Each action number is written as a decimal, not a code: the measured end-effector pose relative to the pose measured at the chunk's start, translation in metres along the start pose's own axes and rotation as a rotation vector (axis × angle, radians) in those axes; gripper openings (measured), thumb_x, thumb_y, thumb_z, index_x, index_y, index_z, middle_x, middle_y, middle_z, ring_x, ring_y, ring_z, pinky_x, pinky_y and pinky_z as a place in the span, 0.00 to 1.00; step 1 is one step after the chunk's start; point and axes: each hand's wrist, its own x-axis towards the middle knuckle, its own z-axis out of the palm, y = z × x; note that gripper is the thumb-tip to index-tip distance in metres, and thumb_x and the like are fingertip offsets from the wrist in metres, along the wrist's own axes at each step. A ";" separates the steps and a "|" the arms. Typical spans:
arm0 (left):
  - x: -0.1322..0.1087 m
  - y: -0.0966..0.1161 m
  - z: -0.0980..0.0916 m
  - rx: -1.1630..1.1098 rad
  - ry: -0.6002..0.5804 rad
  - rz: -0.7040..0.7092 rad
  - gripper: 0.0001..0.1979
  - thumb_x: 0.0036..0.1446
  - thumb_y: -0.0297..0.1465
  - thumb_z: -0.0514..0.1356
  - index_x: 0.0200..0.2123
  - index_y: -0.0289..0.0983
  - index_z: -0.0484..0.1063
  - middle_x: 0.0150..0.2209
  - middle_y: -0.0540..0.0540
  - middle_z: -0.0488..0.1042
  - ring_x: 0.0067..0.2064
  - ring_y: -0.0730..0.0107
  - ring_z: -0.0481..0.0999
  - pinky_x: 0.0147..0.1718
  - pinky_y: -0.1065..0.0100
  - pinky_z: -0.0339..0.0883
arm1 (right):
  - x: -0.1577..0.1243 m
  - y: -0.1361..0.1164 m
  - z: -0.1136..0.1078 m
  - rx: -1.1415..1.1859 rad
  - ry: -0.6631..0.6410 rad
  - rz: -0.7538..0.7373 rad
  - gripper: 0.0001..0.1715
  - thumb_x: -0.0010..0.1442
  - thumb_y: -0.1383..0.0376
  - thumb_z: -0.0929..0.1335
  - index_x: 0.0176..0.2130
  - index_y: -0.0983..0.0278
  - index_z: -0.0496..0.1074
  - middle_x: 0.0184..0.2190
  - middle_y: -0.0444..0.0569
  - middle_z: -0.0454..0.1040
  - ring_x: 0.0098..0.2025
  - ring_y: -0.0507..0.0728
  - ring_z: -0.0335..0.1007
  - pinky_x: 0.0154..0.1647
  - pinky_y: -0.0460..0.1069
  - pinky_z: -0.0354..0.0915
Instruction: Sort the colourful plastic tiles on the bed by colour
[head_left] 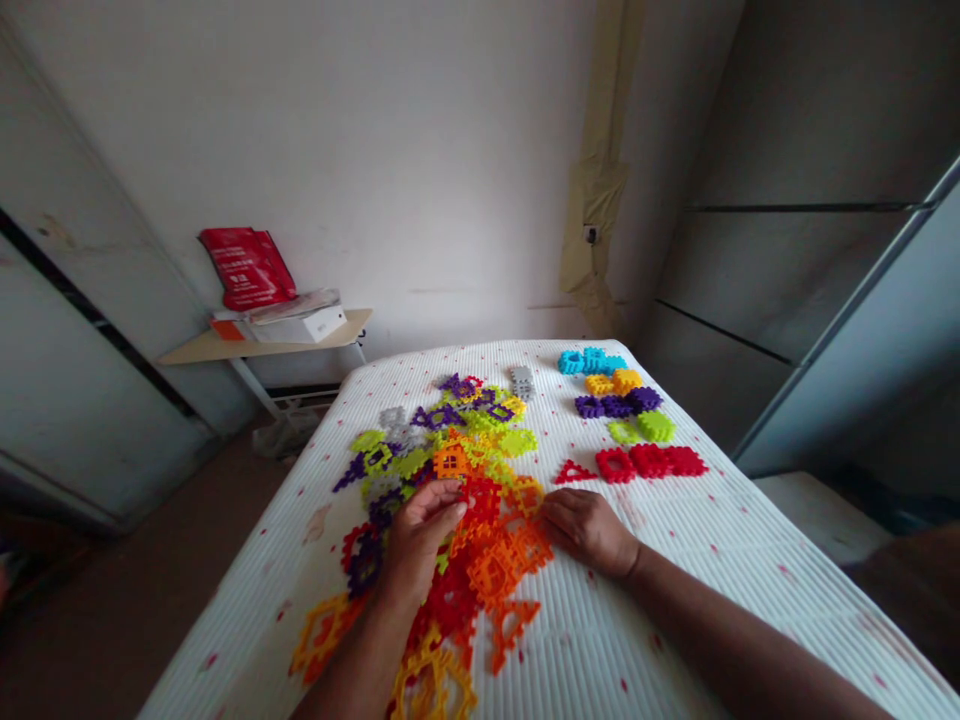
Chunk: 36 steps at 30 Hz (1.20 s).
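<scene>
A mixed heap of flat plastic interlocking tiles with toothed edges lies in front of me. My left hand is at the middle of the heap, thumb and forefinger closing on the edge of a red interlocking tile. Just above those fingers is an orange window tile. On the heap's right side, my right hand is closed, its fingers curled down beside a yellow-orange tile; whatever is in them is hidden. Between my forearms lie orange tiles and an orange triangle.
Sorted stacks line the right of the bed-like surface: blue, yellow, purple, green and red. A red triangle lies beside them. Grey tiles stand at the back. A side table is left.
</scene>
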 end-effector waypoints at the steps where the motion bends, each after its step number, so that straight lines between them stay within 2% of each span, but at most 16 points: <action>1: 0.000 0.000 0.001 0.021 0.004 0.006 0.18 0.42 0.35 0.64 0.38 0.36 0.71 0.32 0.48 0.75 0.34 0.70 0.74 0.33 0.71 0.65 | 0.000 0.000 0.000 -0.003 0.001 0.001 0.16 0.66 0.63 0.58 0.35 0.67 0.70 0.29 0.51 0.71 0.31 0.51 0.66 0.33 0.46 0.62; 9: -0.005 0.002 0.005 0.182 0.014 0.127 0.22 0.43 0.35 0.61 0.44 0.36 0.72 0.32 0.48 0.74 0.34 0.69 0.73 0.36 0.68 0.67 | -0.002 0.002 0.002 0.000 0.011 0.010 0.15 0.66 0.64 0.58 0.35 0.66 0.69 0.29 0.51 0.71 0.32 0.52 0.67 0.33 0.46 0.62; 15: -0.005 -0.001 0.007 0.282 0.043 0.159 0.15 0.42 0.35 0.60 0.36 0.36 0.73 0.32 0.47 0.75 0.34 0.67 0.74 0.36 0.67 0.68 | -0.002 0.002 0.002 -0.014 0.016 0.021 0.13 0.65 0.67 0.58 0.35 0.67 0.69 0.29 0.51 0.71 0.31 0.52 0.67 0.32 0.46 0.61; 20: -0.006 -0.001 0.007 0.430 0.009 0.336 0.04 0.44 0.30 0.56 0.27 0.39 0.69 0.28 0.49 0.73 0.32 0.68 0.73 0.34 0.69 0.67 | -0.002 0.002 0.001 -0.017 0.029 0.022 0.13 0.65 0.66 0.58 0.35 0.66 0.69 0.29 0.51 0.72 0.31 0.52 0.67 0.32 0.46 0.61; 25: -0.009 0.004 0.009 0.509 -0.011 0.572 0.06 0.45 0.24 0.54 0.23 0.41 0.68 0.29 0.48 0.73 0.36 0.66 0.72 0.39 0.67 0.66 | -0.002 0.002 0.000 0.025 0.036 0.044 0.12 0.64 0.67 0.59 0.36 0.67 0.69 0.30 0.52 0.73 0.32 0.53 0.69 0.32 0.46 0.64; 28: -0.010 0.006 0.010 0.519 -0.032 0.579 0.07 0.45 0.24 0.54 0.23 0.41 0.68 0.30 0.47 0.74 0.37 0.65 0.73 0.41 0.65 0.66 | 0.001 0.000 -0.005 0.148 0.066 0.087 0.11 0.64 0.67 0.59 0.38 0.66 0.69 0.33 0.54 0.73 0.35 0.54 0.70 0.35 0.47 0.66; 32: -0.011 0.003 0.011 0.452 -0.107 0.565 0.07 0.44 0.23 0.55 0.24 0.41 0.69 0.31 0.47 0.74 0.38 0.65 0.73 0.42 0.65 0.66 | 0.012 -0.012 -0.018 0.455 0.092 0.162 0.11 0.60 0.64 0.64 0.43 0.65 0.68 0.40 0.55 0.73 0.37 0.53 0.70 0.33 0.47 0.67; 34: -0.011 0.000 0.012 0.404 -0.146 0.543 0.07 0.43 0.22 0.55 0.24 0.40 0.69 0.31 0.47 0.74 0.39 0.65 0.73 0.41 0.65 0.66 | 0.019 -0.021 -0.023 0.564 0.057 0.154 0.15 0.58 0.64 0.66 0.46 0.64 0.67 0.43 0.56 0.72 0.39 0.53 0.70 0.33 0.47 0.68; 36: -0.011 -0.002 0.012 0.361 -0.162 0.514 0.07 0.43 0.22 0.55 0.24 0.40 0.68 0.32 0.47 0.74 0.39 0.65 0.73 0.41 0.65 0.66 | 0.024 -0.029 -0.024 0.603 0.033 0.109 0.15 0.58 0.65 0.66 0.46 0.64 0.67 0.43 0.55 0.72 0.42 0.54 0.70 0.37 0.48 0.68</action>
